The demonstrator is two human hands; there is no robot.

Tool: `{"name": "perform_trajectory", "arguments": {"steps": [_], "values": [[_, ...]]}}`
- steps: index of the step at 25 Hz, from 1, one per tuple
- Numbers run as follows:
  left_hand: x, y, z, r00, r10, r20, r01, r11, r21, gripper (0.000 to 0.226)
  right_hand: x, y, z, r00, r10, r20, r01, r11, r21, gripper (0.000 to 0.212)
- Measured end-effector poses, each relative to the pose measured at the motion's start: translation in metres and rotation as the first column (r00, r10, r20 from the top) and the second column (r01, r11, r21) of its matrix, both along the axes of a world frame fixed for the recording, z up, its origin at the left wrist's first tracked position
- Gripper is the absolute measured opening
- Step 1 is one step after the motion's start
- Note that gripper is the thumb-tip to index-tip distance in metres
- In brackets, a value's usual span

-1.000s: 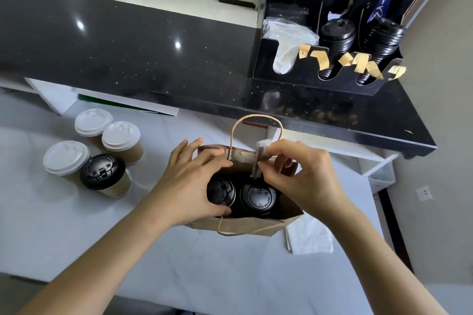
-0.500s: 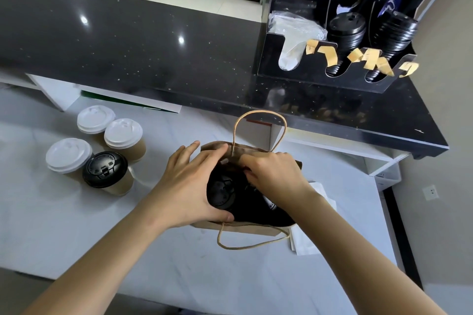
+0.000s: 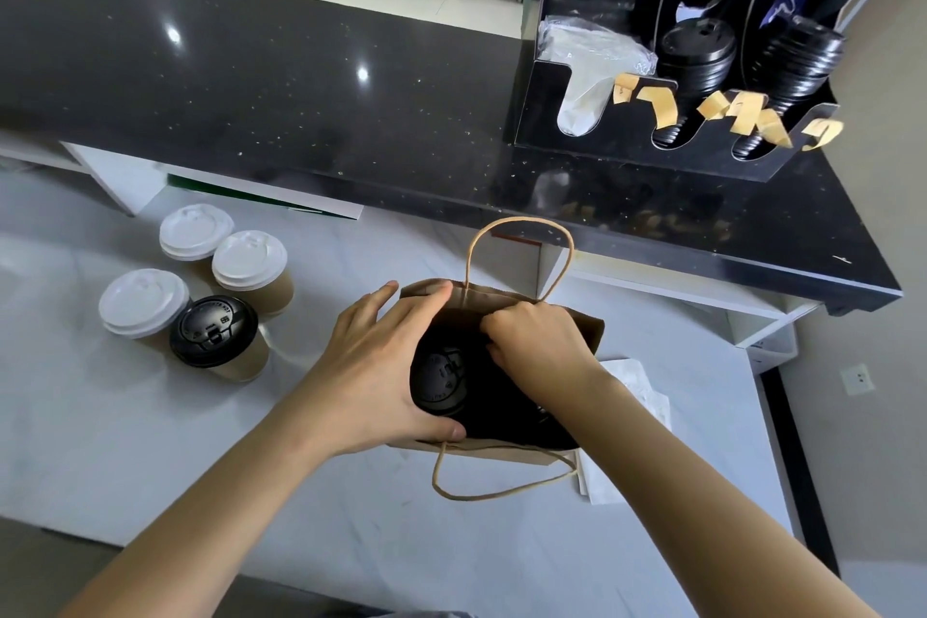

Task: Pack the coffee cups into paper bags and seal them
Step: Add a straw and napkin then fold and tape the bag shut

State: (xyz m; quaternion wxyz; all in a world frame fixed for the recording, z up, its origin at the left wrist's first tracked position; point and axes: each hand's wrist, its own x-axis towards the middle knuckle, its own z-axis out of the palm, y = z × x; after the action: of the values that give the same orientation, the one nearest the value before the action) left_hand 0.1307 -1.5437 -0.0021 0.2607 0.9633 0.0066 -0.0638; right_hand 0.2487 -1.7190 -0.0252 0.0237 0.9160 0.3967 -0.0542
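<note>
A: Four lidded cups (image 3: 200, 301) wait at left — left hand (image 3: 381, 366) spread, gripping the kraft bag (image 3: 584, 331) mouth

B: Right hand (image 3: 536, 341) curled inside over the black-lidded cup (image 3: 441, 381); contents unclear. Still loading — next, fold and seal

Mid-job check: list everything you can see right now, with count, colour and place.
paper bag: one, brown, open, centre of the white table
black-lidded cup in bag: one visible, left side of the bag; more hidden by the hand
white-lidded cups: three, brown bodies, table left
black-lidded cup: one, beside the white-lidded ones
napkins: white, under the bag's right side
lid organiser: one, black, on the dark counter
left hand: holds the bag's left rim
right hand: fingers curled inside the bag
</note>
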Motion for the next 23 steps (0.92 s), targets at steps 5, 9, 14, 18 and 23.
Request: {"name": "perform_trajectory", "arguments": {"steps": [5, 9, 14, 18, 23], "values": [[0.0, 0.0, 0.001, 1.0, -0.014, 0.014, 0.014, 1.0, 0.005, 0.133, -0.004, -0.005, 0.006, 0.999, -0.041, -0.029, 0.043, 0.997, 0.06, 0.02], [0.002, 0.003, -0.002, 0.997, -0.074, 0.023, 0.074, 0.997, -0.025, 0.132, -0.015, -0.022, 0.025, 0.991, -0.1, -0.084, 0.121, 0.947, 0.299, 0.021], [0.003, 0.007, -0.01, 0.996, -0.079, 0.046, 0.083, 0.993, -0.086, 0.129, -0.028, -0.058, 0.042, 0.962, -0.202, -0.183, 0.273, 0.729, 0.628, 0.009], [0.002, 0.008, -0.012, 0.997, -0.061, 0.055, 0.067, 0.993, -0.102, 0.127, -0.032, -0.087, 0.039, 0.91, -0.368, -0.19, 0.362, 0.485, 0.796, 0.009], [0.001, 0.006, -0.011, 0.997, -0.068, 0.045, 0.072, 0.993, -0.099, 0.124, -0.029, -0.127, 0.007, 0.796, -0.525, -0.301, 0.527, 0.358, 0.771, 0.01]]}}
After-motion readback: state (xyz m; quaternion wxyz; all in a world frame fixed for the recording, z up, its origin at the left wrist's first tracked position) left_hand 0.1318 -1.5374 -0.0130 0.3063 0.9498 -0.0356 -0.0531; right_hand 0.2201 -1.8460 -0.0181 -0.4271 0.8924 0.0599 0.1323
